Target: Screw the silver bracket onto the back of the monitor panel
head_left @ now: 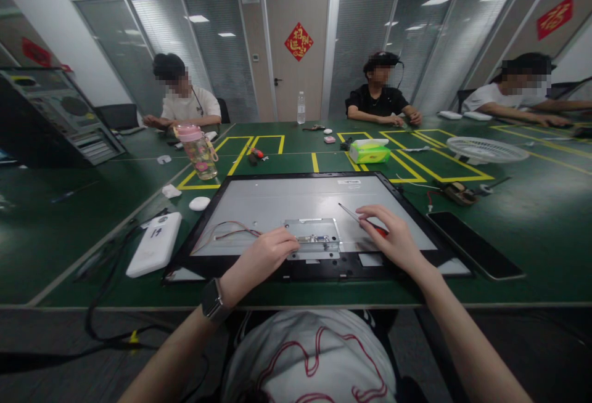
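A display panel (296,199) with a black frame lies flat on the table in front of me, its grey metal back facing up. Near its front edge sits a metal bracket plate (333,227) with a small circuit board (319,240). My left hand (266,255) has its fingers pressed together at the left end of the board; what they pinch is hidden. Thin wires (226,225) run out leftward past it. In my right hand (391,236) is a screwdriver (380,230) with a reddish handle, its shaft pointing up and left over the panel, apart from the board.
Left of the panel are a white power bank (155,246), a white round case (199,204) and a pink-lidded bottle (198,150). A black phone (474,244) lies right. Behind are a green tissue pack (370,151) and a fan guard (485,150). Several people sit across the table (287,166).
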`<state>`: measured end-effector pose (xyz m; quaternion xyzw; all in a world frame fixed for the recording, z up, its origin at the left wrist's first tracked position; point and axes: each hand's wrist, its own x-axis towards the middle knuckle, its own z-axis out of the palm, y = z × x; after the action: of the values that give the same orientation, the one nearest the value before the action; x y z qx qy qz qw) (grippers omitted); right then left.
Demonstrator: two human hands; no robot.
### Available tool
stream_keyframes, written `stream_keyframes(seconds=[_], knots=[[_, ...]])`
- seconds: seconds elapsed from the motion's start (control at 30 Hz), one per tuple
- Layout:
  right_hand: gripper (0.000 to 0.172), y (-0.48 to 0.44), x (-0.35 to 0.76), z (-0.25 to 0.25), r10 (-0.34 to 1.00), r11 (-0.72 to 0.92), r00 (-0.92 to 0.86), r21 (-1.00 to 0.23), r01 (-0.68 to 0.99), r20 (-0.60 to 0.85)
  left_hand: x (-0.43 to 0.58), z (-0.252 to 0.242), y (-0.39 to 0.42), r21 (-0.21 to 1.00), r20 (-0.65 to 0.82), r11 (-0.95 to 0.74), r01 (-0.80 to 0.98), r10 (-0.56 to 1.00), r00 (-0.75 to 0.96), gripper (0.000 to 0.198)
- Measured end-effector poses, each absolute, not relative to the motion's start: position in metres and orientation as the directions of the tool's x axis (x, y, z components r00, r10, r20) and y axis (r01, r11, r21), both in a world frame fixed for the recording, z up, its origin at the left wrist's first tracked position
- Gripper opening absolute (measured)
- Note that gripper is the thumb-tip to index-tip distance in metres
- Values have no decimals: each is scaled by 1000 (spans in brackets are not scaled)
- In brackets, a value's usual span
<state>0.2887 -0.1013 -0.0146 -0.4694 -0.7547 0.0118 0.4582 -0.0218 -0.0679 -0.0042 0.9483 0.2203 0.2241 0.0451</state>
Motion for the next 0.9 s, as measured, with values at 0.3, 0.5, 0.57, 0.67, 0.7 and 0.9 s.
stream_keyframes(seconds=[0.3,0.5,0.57,0.67,0.7,0.9], knots=[[14,-102,289,-15,728,554,-145,-450,700,670,-21,-7,-60,204,370,-873,444,488,790,18],[15,-102,289,-16,725,562,-156,-444,698,671,-20,2,-65,25,323,-896,444,427,844,21],[15,-102,289,-15,724,560,-151,-446,698,673,-19,5,-67,-57,290,-897,438,405,867,24],[14,-101,289,-15,724,560,-151,-445,698,674,-18,10,-69,-114,248,-892,438,401,882,26],[14,-101,289,-15,725,560,-153,-445,699,672,-18,11,-70,-112,242,-889,443,408,880,26],[14,-101,291,-18,735,559,-178,-436,706,654,-20,10,-72,-72,269,-876,477,443,855,20]])
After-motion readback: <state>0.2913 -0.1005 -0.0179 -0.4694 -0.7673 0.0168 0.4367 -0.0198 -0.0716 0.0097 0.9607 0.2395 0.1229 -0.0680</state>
